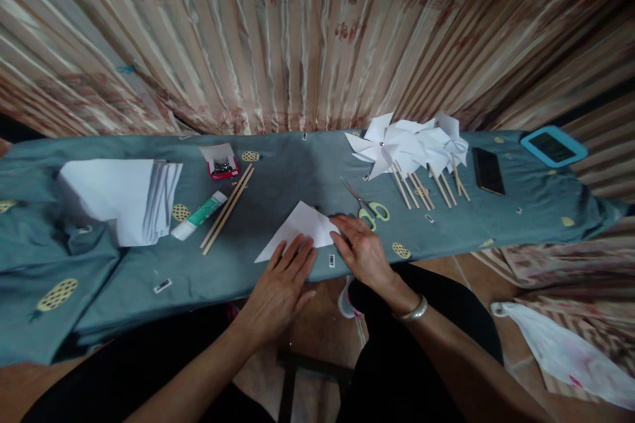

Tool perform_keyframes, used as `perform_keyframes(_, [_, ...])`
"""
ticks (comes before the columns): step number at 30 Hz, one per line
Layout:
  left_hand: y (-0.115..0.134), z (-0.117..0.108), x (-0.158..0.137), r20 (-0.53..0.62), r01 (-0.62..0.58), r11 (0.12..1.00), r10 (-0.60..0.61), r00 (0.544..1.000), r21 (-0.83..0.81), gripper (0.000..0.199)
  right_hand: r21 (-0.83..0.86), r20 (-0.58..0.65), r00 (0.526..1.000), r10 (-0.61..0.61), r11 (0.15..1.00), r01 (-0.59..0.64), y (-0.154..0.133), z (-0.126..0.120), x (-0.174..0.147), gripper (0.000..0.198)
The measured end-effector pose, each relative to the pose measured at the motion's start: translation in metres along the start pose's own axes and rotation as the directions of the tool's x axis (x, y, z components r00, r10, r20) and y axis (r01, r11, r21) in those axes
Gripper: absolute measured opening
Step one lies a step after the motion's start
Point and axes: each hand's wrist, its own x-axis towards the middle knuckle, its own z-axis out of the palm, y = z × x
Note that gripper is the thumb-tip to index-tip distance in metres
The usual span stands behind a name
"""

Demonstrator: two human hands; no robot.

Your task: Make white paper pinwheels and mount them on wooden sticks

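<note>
A white sheet of paper [297,225], folded into a triangle, lies near the front edge of the cloth-covered table. My left hand [285,277] rests flat on its lower edge with the fingers stretched out. At the triangle's right corner is my right hand [361,248], its fingertips on the paper; whether they pinch it is hard to see. Just beyond that hand lie scissors [370,207] with light green handles. Two wooden sticks [228,210] and a green-and-white glue tube [200,215] are left of the paper.
Several white paper pinwheels [407,145] on sticks lie at the back right, beside a black phone [489,170] and a blue-framed device [554,146]. A stack of white paper [119,198] is on the left, near a red box [221,162] of small metal pieces. Curtains [297,39] hang behind.
</note>
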Motion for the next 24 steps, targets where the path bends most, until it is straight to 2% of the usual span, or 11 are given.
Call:
perform_keyframes(13, [0.003, -0.001, 0.0, 0.055, 0.017, 1.0, -0.017, 0.998, 0.013, 0.062, -0.009, -0.059, 0.998, -0.001, 1.0, 0.0, -0.005, 0.004, -0.002, 0.038])
perform_keyframes(18, [0.004, -0.002, 0.002, 0.08, 0.025, 1.0, -0.025, 0.997, 0.002, 0.06, -0.008, -0.04, 0.998, 0.045, 0.999, -0.046, -0.007, 0.01, -0.001, 0.046])
perform_keyframes(24, [0.003, -0.003, 0.001, 0.083, 0.013, 1.0, -0.013, 0.996, 0.0, 0.061, 0.029, -0.018, 0.993, 0.115, 0.993, -0.114, -0.005, 0.013, -0.002, 0.045])
